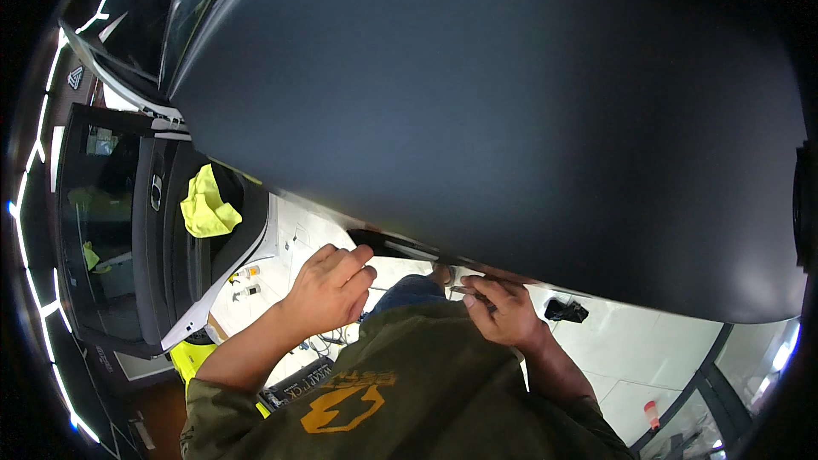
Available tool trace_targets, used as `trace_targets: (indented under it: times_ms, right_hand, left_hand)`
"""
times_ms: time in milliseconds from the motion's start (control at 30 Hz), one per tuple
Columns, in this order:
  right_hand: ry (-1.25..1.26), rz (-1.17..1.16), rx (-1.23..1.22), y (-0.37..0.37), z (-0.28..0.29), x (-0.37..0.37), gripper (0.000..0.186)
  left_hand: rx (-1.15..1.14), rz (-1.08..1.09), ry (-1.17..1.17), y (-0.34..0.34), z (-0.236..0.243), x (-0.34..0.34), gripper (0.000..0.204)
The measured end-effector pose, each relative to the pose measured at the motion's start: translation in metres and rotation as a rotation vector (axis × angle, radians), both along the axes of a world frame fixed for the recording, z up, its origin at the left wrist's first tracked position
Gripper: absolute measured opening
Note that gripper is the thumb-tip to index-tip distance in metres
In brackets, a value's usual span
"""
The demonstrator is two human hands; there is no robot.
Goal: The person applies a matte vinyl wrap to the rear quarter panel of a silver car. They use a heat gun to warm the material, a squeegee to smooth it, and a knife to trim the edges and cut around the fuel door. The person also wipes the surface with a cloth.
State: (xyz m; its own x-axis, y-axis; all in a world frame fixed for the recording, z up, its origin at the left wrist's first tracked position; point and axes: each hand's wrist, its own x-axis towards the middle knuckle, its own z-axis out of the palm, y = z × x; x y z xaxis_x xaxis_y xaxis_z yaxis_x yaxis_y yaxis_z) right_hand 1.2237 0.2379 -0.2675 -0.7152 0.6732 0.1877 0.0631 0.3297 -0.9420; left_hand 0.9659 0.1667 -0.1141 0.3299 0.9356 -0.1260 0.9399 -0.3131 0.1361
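A large matte dark panel [477, 111], which looks like a car's hood, fills the upper view. Along its lower edge hangs a black glossy strip of film [394, 244]. My left hand [334, 284] is closed, its curled fingertips at the left end of that strip, seemingly pinching it. To the right, just below the panel edge, my right hand [504, 310] is closed around a slim tool [467, 290]. The tool's kind is not clear, and part of it is hidden by the fingers.
An open car door [153, 204] stands at left, with a yellow-green cloth [209, 204] on it. Small bottles [248, 273] stand on the pale floor below. A black crumpled item [566, 311] lies right of my right hand. A red-orange object [652, 414] sits at lower right.
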Motion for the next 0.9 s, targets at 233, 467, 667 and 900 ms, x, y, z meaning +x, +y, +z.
trace_targets:
  times_ms: [233, 467, 667, 900]
  right_hand:
    - [0.087, -0.151, -0.015, -0.007, 0.01, -0.009, 0.022]
    - [0.064, -0.25, -0.194, -0.029, 0.01, -0.029, 0.025]
    - [0.08, -0.394, 0.035, -0.051, 0.044, -0.076, 0.033]
    - [0.106, -0.813, 0.112, -0.072, 0.07, -0.186, 0.024]
  left_hand:
    - [0.343, -0.019, -0.032, -0.019, -0.002, -0.037, 0.036]
    - [0.267, -0.033, 0.224, -0.023, -0.02, -0.052, 0.039]
    - [0.433, -0.24, -0.029, -0.003, -0.004, -0.091, 0.042]
    - [0.983, -0.257, -0.032, 0.069, 0.04, -0.139, 0.071]
